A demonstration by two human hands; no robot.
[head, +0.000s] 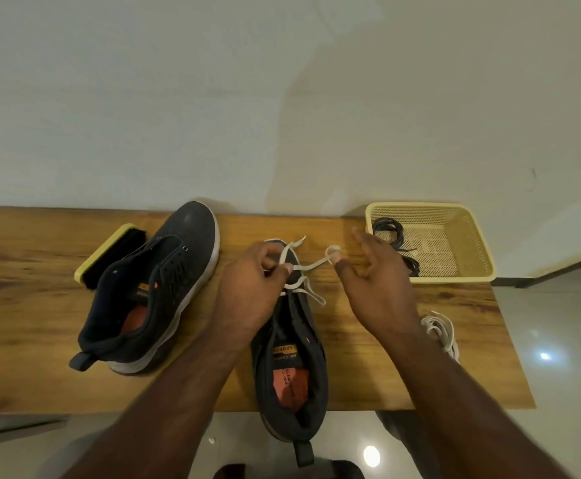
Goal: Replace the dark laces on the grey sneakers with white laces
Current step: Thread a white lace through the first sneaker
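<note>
Two bare forearms reach up from the bottom of the frame over a wooden table (23, 305); the left hand (247, 288), at centre, curls its fingers and pinches a white lace (308, 266) over the toe end of the near shoe (291, 357); the right hand (377, 281), just right of centre, has the lace looped round its thumb, thumb bent inward, the other fingers spread and relaxed; the near shoe lies lengthwise, toe toward the top of the frame, heel hanging over the table's near edge, with only its front eyelets laced in white; its tongue label reads partly "SPORT"; the second shoe (164, 281), left of centre, is unlaced and tilted on its side, toe toward the upper right; a brush (109, 252) lies just behind it; a cream basket (469, 236) at upper right holds dark laces (391, 229); a spare white lace (441, 331) lies coiled at the right.
</note>
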